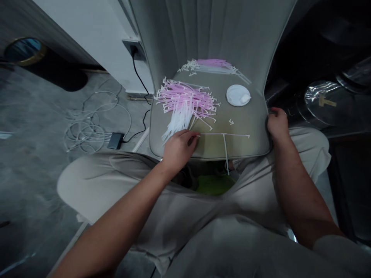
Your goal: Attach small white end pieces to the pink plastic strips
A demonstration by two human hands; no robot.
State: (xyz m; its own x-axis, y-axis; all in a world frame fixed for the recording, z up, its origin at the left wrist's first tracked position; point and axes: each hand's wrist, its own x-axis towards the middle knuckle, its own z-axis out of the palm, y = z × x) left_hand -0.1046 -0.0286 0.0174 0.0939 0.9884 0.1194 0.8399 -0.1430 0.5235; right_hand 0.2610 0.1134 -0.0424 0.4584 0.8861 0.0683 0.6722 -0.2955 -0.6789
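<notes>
We pinch one end of a thin pink stick (210,134) with our left hand (180,148) on the front of the chair seat (246,119), and a white stick (226,154) touches its middle. Our right hand (278,123) curls by the seat's right edge, and we can't tell if it holds anything. The big pile (188,98) looks done, but the sticks at the back (213,62) look left to do.

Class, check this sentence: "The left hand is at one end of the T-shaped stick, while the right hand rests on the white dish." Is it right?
Not quite: the right hand is at the side edge of the chair seat, away from the white dish, as the head view shows. The left hand is indeed at one end of the T-shaped stick.
</notes>
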